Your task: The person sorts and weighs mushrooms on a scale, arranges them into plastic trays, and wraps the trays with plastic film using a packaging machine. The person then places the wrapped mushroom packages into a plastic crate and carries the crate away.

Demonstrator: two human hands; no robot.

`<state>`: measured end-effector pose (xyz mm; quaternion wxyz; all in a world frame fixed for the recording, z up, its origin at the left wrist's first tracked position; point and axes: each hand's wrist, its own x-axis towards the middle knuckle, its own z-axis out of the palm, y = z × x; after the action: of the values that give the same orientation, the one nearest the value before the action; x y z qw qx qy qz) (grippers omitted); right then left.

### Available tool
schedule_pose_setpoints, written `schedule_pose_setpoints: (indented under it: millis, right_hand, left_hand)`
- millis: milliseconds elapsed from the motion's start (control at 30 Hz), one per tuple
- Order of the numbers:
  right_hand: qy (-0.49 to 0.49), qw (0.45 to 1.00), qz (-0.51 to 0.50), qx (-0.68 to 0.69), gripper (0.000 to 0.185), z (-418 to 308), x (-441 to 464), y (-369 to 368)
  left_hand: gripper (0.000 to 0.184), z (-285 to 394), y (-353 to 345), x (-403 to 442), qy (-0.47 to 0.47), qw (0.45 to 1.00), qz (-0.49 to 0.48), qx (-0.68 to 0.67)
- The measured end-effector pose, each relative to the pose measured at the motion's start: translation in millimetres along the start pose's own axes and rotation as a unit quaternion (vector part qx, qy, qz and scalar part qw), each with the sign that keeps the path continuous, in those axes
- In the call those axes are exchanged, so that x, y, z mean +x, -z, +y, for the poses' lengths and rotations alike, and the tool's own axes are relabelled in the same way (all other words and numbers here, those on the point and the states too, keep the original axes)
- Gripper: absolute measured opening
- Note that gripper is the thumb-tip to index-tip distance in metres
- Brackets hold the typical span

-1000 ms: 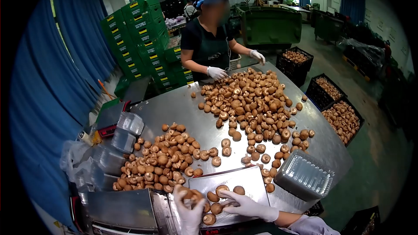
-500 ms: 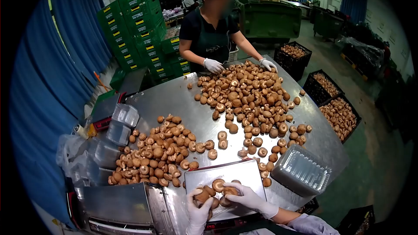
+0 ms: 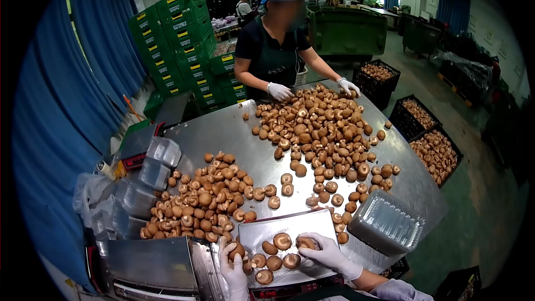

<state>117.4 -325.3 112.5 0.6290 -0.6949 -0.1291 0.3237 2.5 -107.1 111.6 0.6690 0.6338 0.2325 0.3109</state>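
White-gloved, my left hand [image 3: 233, 273] curls around a brown mushroom [image 3: 237, 251] at the left edge of a weighing scale's metal plate [image 3: 321, 220]. My right hand [image 3: 330, 255], also gloved, grips another mushroom [image 3: 305, 242] over the plate's right side. Several mushrooms lie loose on the plate between the hands, among them one with its stem up [image 3: 282, 241]. Below the plate's front edge glows a red digital display [image 3: 268, 294]. Part of the left fingers is hidden behind the mushroom.
Mushroom heaps lie left [image 3: 205, 198] and at the back [image 3: 312, 117] of the metal table [image 3: 223, 124]. Clear plastic trays [image 3: 387, 222] are stacked right, more [image 3: 134, 198] left. Across the table, a co-worker's gloved hands [image 3: 280, 91] touch the far heap. Mushroom-filled black crates [image 3: 437, 153] stand on the floor.
My hands have moved apart, the left going leftward with a mushroom. More mushrooms now show loose on the scale plate. The camera view has shifted slightly.
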Motion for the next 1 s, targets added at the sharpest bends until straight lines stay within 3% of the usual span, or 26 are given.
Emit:
schedule_pose_setpoints:
  millis: [100, 167, 267, 300, 333, 400, 467, 533, 567, 1000]
  right_hand:
    - [0.027, 0.999, 0.022, 0.015, 0.05, 3.7, 2.0, -0.3]
    - [0.046, 0.997, 0.033, -0.05, 0.05, 7.0, 3.9, 1.8]
    - [0.036, 0.997, 0.024, -0.058, 0.049, 2.5, 2.0, 1.7]
    - [0.03, 0.997, 0.02, -0.063, 0.05, 0.9, 1.2, 1.7]
    - [0.008, 0.997, 0.018, -0.074, 0.051, -3.2, -0.5, 1.7]
    - [0.077, 0.991, 0.037, -0.1, 0.051, 1.3, 0.8, 1.2]
    - [0.055, 0.996, 0.021, -0.065, 0.051, 2.5, 2.8, 1.9]
    - [0.089, 0.99, 0.038, -0.101, 0.051, -3.3, 1.2, -0.2]
    - [0.086, 0.991, 0.036, -0.099, 0.051, -2.7, 1.5, -0.4]
    - [0.037, 0.995, -0.013, -0.091, 0.044, -11.4, 4.4, -0.9]
  left_hand:
    - [0.03, -11.8, 7.5, 0.3, 0.033, 0.999, -0.007, -0.039]
    - [0.035, -16.1, 7.1, 2.1, -0.062, 0.998, 0.002, 0.027]
    - [0.045, -6.7, -0.8, 0.2, -0.051, 0.998, 0.007, 0.026]
    - [0.026, -3.4, -12.9, -1.4, -0.111, 0.99, 0.067, 0.046]
    - [0.026, -6.8, -8.2, -0.3, -0.117, 0.99, 0.068, 0.042]
    - [0.05, -20.6, 6.7, 2.0, -0.037, 0.997, 0.049, 0.041]
    - [0.045, -17.7, 4.1, 4.2, -0.049, 0.995, 0.069, 0.057]
    - [0.039, -13.6, 7.8, 0.2, 0.062, 0.989, 0.067, -0.116]
    - [0.038, -18.7, 10.2, 2.9, 0.009, 0.997, 0.052, -0.064]
    - [0.048, -35.1, 20.3, 0.7, 0.076, 0.992, 0.028, -0.098]
